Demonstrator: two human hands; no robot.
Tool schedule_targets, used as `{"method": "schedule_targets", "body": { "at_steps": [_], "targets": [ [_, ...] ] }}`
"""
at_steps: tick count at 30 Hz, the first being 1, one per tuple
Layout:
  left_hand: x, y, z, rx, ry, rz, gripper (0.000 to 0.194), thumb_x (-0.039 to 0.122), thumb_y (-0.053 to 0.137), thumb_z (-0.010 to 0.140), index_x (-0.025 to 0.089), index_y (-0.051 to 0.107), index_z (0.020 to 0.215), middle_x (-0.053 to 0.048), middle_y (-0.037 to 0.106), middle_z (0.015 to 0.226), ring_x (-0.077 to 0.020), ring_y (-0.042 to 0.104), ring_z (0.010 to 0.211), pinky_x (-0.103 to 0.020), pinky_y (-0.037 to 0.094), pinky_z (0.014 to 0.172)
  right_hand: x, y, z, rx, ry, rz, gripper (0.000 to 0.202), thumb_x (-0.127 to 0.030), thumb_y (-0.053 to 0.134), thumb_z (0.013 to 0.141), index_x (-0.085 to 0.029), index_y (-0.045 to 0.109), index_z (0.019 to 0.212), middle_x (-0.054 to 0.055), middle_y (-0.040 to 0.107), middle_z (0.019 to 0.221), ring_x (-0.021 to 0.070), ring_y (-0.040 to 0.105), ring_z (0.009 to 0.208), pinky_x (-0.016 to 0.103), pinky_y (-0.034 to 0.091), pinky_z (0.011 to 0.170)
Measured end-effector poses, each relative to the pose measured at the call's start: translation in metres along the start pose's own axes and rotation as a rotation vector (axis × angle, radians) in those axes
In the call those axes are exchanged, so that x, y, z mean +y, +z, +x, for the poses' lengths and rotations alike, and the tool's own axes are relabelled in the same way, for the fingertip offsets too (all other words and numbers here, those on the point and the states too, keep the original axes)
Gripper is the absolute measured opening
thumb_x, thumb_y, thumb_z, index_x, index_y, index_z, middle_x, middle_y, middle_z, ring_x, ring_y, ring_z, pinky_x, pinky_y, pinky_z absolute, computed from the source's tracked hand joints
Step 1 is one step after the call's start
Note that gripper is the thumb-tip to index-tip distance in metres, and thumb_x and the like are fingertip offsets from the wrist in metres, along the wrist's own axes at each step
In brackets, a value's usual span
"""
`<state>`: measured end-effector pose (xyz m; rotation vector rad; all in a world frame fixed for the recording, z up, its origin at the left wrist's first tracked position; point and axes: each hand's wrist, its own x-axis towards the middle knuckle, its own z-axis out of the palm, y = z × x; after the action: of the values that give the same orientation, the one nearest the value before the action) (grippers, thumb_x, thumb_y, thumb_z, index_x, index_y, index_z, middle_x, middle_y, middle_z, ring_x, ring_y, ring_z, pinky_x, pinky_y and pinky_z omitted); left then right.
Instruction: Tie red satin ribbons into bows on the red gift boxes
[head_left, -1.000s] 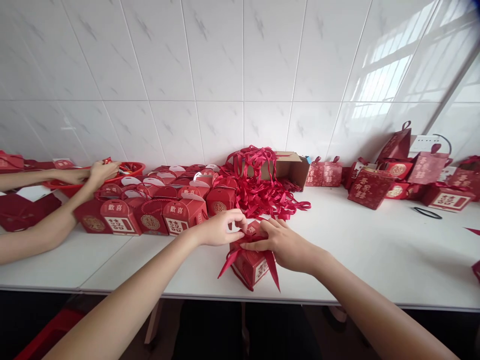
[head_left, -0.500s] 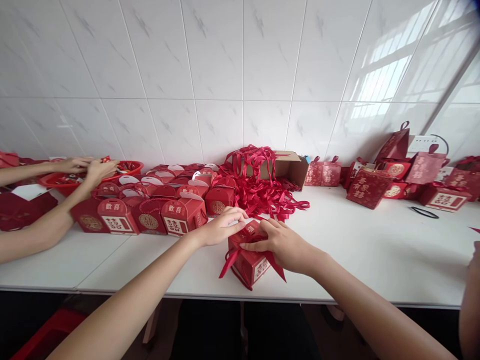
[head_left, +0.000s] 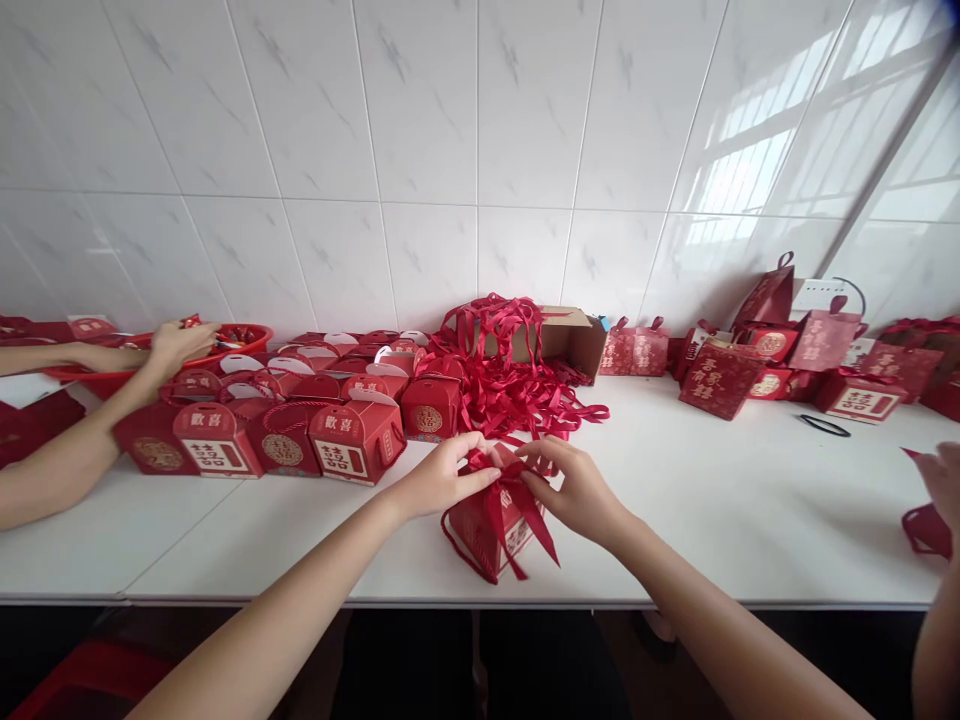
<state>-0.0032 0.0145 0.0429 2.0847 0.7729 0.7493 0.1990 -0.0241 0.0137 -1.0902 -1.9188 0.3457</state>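
Close to the table's front edge stands a small red gift box with a twisted cord handle hanging at its left side. A red ribbon forms a bow on its top, and its two pointed tails drape down the front. My left hand pinches the bow's left loop between thumb and fingers. On the other side, my right hand grips the right loop with its fingertips. Both hands are just above the box top, near each other; the knot is partly hidden by the fingers.
Rows of red gift boxes stand at left. Behind my hands, loose ribbons spill from a cardboard box. Finished-looking bags and boxes sit right, near a black ring. Co-workers' hands reach in left, over a red basin, and right.
My right fingers have drawn back from the box front to the bow's right loop. The ribbon tails, spread sideways before, now hang down the front. A co-worker's hand at right shows more.
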Motion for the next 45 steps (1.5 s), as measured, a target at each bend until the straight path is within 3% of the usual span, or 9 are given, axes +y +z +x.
{"method": "schedule_targets", "body": {
  "at_steps": [8,14,18,25,35,39,45],
  "targets": [
    [0.003,0.003,-0.007,0.077,-0.056,0.042,0.019,0.038,0.055,0.084,0.02,0.059,0.09,-0.003,0.064,0.096,-0.0196,0.057,0.093,-0.033,0.044,0.087,-0.001,0.0,0.001,-0.002,0.052,-0.003,0.01,-0.024,0.058,0.083,-0.02,0.068,0.082,0.003,0.062,0.079,0.0156,0.055,0.07,0.028,0.045,0.064],
    [0.002,0.014,-0.005,0.231,-0.105,0.077,0.027,0.047,0.054,0.083,0.021,0.06,0.079,-0.001,0.066,0.087,-0.0214,0.061,0.09,-0.03,0.046,0.081,0.0,0.003,0.005,0.036,0.146,0.085,0.007,-0.024,0.061,0.079,-0.021,0.066,0.077,0.0,0.067,0.072,0.0151,0.058,0.067,0.027,0.045,0.063],
    [-0.002,0.019,-0.003,0.281,-0.09,0.094,0.023,0.043,0.059,0.081,0.021,0.063,0.077,-0.003,0.069,0.087,-0.0237,0.061,0.096,-0.033,0.044,0.089,0.001,0.005,0.006,0.046,0.167,0.125,0.007,-0.025,0.059,0.08,-0.02,0.063,0.076,0.0,0.066,0.073,0.0144,0.058,0.066,0.027,0.045,0.063],
    [-0.005,0.024,-0.004,0.341,-0.088,0.002,0.016,0.036,0.064,0.078,0.02,0.063,0.075,-0.004,0.071,0.086,-0.0244,0.063,0.091,-0.036,0.046,0.086,0.004,0.007,0.007,0.09,0.183,0.174,0.012,-0.029,0.058,0.08,-0.02,0.058,0.073,0.001,0.064,0.069,0.015,0.057,0.064,0.027,0.045,0.06],
    [-0.008,0.026,-0.008,0.348,-0.121,-0.082,0.018,0.033,0.069,0.073,0.018,0.062,0.079,-0.005,0.07,0.09,-0.0227,0.064,0.09,-0.035,0.046,0.085,0.008,0.0,0.008,0.052,0.3,0.422,0.021,-0.038,0.064,0.074,-0.018,0.057,0.071,0.001,0.062,0.063,0.0132,0.055,0.054,0.026,0.044,0.052],
    [-0.006,0.026,-0.008,0.353,-0.136,-0.108,0.021,0.033,0.073,0.069,0.017,0.062,0.079,-0.007,0.07,0.092,-0.0237,0.064,0.091,-0.036,0.046,0.086,0.01,0.0,0.008,0.074,0.282,0.419,0.024,-0.04,0.065,0.074,-0.018,0.057,0.07,0.0,0.061,0.063,0.0137,0.056,0.057,0.026,0.043,0.053],
    [-0.006,0.027,-0.007,0.373,-0.164,-0.139,0.022,0.038,0.067,0.075,0.017,0.066,0.079,-0.007,0.072,0.091,-0.0248,0.065,0.093,-0.038,0.045,0.09,0.011,0.0,0.005,0.095,0.281,0.388,0.024,-0.041,0.066,0.074,-0.018,0.058,0.071,0.002,0.063,0.064,0.0153,0.059,0.059,0.027,0.046,0.054]
  ]
}}
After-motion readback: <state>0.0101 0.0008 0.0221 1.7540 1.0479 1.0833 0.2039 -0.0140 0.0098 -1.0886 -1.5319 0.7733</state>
